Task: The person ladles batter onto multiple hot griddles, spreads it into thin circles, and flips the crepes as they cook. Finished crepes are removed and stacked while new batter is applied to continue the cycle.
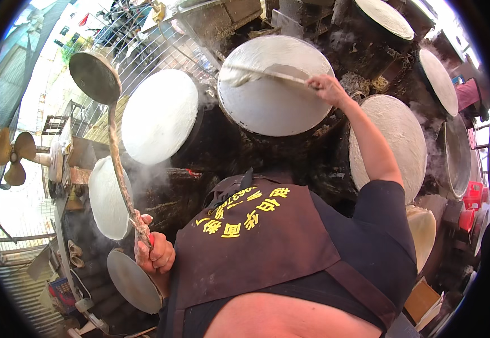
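Fan: a three-bladed fan (12,158) stands at the far left edge, well apart from the work.
Ladle: a long-handled ladle (95,77) with a round dark bowl is raised at the upper left; its crusted handle runs down and to the right into the left hand.
Left hand: the left hand (153,250) sits low on the left, fingers curled tight and pressed together round the bottom of the ladle handle, thumb side up.
Near left discs: a white round steaming sheet (107,197) lies just left of the handle, and a grey round lid (133,280) sits below the hand.
Left white round: a larger white cloth-covered steamer top (160,115) lies to the right of the ladle bowl, steam rising beside it.
Apron: a dark brown apron (262,242) with yellow print fills the near centre.
Centre steamer: a round white steamer surface (276,84) lies far centre.
Flat stick: a thin flat stick (267,73) lies across that surface, its left end lifting a fold of thin white sheet.
Right hand: the right hand (327,87) is at the centre steamer's right rim, fingers closed and pinching the end of the stick.
Right rounds: more white steamer tops (397,141) lie to the right and far right.
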Action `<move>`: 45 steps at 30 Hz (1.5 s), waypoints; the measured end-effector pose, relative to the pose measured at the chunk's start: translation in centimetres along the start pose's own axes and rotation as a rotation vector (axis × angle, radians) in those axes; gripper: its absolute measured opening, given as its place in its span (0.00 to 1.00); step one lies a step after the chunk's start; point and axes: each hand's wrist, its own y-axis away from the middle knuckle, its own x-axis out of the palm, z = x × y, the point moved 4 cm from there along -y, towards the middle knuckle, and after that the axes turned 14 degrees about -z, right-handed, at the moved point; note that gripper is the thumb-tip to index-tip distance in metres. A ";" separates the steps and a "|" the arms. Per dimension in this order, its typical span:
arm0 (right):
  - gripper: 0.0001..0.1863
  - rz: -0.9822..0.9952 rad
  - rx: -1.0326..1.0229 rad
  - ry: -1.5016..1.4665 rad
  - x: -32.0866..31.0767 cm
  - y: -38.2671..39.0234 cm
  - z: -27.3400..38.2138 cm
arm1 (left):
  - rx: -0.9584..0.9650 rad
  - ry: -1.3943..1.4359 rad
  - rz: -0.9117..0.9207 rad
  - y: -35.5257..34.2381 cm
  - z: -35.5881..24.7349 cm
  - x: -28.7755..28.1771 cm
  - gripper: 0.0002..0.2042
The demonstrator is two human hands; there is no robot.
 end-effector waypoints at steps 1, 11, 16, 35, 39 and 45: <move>0.23 -0.049 0.044 0.068 0.1 -1.0 0.3 | -0.003 -0.001 0.009 0.0 -0.2 0.1 0.29; 0.22 0.105 -0.126 -0.109 1.4 -1.2 4.0 | 0.072 -0.124 -0.034 0.2 -2.0 1.8 0.26; 0.20 -0.156 -0.187 0.032 2.1 -4.2 2.7 | 0.043 -0.192 0.014 -1.2 -1.9 2.8 0.26; 0.17 0.023 -0.249 0.060 -4.0 4.9 1.1 | -0.031 -0.052 -0.036 -1.7 0.5 3.9 0.26; 0.19 -0.046 -0.005 0.127 -9.1 13.2 -1.1 | -0.076 -0.011 -0.027 -2.0 -0.1 2.9 0.26; 0.29 -0.146 0.475 -0.670 4.4 16.7 8.6 | -0.135 -0.049 -0.031 -2.8 -2.1 1.3 0.26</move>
